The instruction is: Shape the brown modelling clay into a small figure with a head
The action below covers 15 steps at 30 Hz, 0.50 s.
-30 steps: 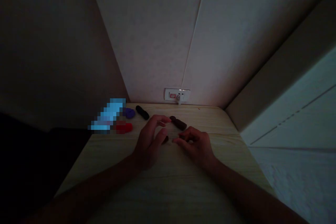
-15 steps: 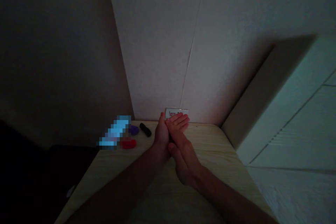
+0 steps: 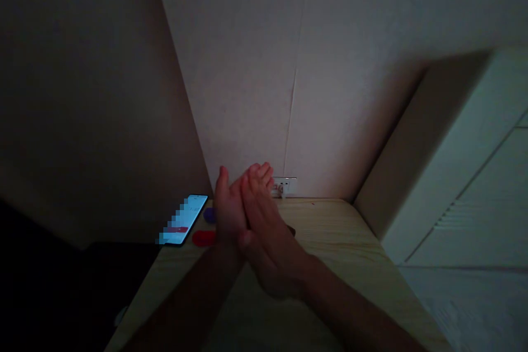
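Note:
My left hand is raised over the table, palm turned up and to the right, thumb sticking up and fingers stretched out. Across its palm lies my right hand, flat, with straight fingers pointing forward. The palms press together, and whatever may be between them is hidden. Just left of my left wrist sits a red lump, partly covered, like modelling clay. A purple lump shows behind it. The end of a dark brown piece peeks out past my right hand.
A lit phone, partly pixelated, lies at the left edge of the wooden table. On the wall behind is a socket plate with a plug in it. A pale cabinet stands to the right.
A second ago my hands were apart near the tabletop, my right fingers pinched. They came together palm to palm, and my right hand has since slid over the left. The view has shifted too.

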Available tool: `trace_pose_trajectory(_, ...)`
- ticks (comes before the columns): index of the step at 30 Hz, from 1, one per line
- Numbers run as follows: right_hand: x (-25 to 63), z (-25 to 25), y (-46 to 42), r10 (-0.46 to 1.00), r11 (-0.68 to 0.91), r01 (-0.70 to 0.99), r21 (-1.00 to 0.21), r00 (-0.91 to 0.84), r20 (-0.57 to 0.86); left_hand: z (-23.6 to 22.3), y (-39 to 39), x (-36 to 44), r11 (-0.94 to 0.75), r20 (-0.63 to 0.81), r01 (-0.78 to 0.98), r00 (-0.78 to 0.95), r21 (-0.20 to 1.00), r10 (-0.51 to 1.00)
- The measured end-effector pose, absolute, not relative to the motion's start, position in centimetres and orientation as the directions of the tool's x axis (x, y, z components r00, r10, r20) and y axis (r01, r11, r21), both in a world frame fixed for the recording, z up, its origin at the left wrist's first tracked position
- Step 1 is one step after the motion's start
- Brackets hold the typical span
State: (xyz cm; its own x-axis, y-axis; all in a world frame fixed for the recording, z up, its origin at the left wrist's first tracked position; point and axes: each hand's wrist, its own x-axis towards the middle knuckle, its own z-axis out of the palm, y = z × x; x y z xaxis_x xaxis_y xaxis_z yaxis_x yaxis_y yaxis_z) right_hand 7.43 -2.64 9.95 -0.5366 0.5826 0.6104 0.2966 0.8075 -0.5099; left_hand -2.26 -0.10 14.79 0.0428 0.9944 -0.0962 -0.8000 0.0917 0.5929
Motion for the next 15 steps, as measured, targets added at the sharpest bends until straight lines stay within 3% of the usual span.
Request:
trace_pose_trajectory(3,6.7,10.2,-4.1,0.528,0.826,0.174,-0.537,-0.575,0.626,15.0,0.5,-3.0,-0.063,0.036,-0.735,-0.053,0.675,0.998)
trace_pose_trajectory(6,6.9,10.6,-3.4,0.609,0.765,0.14,-0.628,-0.474,0.636,13.7,-0.6,-1.4,-0.199,0.153,-0.629,-0.127,0.751,0.98)
trace_pose_trajectory(10,9.0,10.9,-0.3,0.776,0.626,0.18,-0.758,-0.241,0.584,10.5,-3.8,1.9,-0.127,0.181,-0.595,0.032,0.793,0.983)
trace_pose_trajectory(12,10.2,11.1,1.0,0.79,0.613,0.201,-0.764,-0.158,0.593,9.3,-5.4,2.9,-0.026,0.178,-0.626,0.181,0.78,0.967)
trace_pose_trajectory(15,11.2,11.3,1.5,0.797,0.601,0.23,-0.766,-0.101,0.595,9.1,-6.6,3.2,-0.006,0.204,-0.644,0.234,0.765,0.951)
